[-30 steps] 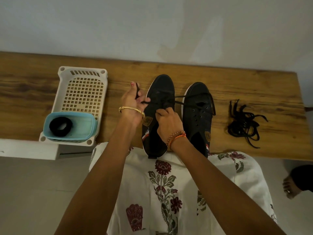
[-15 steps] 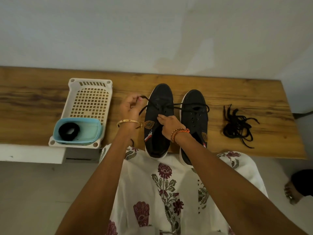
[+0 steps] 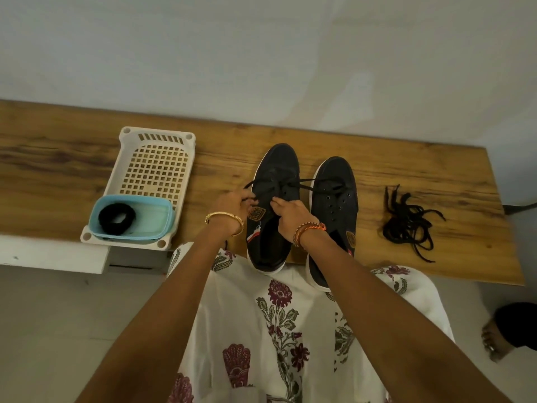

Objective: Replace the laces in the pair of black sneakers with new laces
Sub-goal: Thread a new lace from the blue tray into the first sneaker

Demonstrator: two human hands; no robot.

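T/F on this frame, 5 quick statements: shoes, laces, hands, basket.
1. Both sneakers stand on the wooden bench. True.
2. The right sneaker is fully laced. False: its eyelets are open; one lace only lies across it.
3. A loose lace pile lies to the right of the shoes. True.
4. The blue tub in the white basket holds a red ring. False: the ring is black.
5. Left hand and right hand both work at the left sneaker. True.
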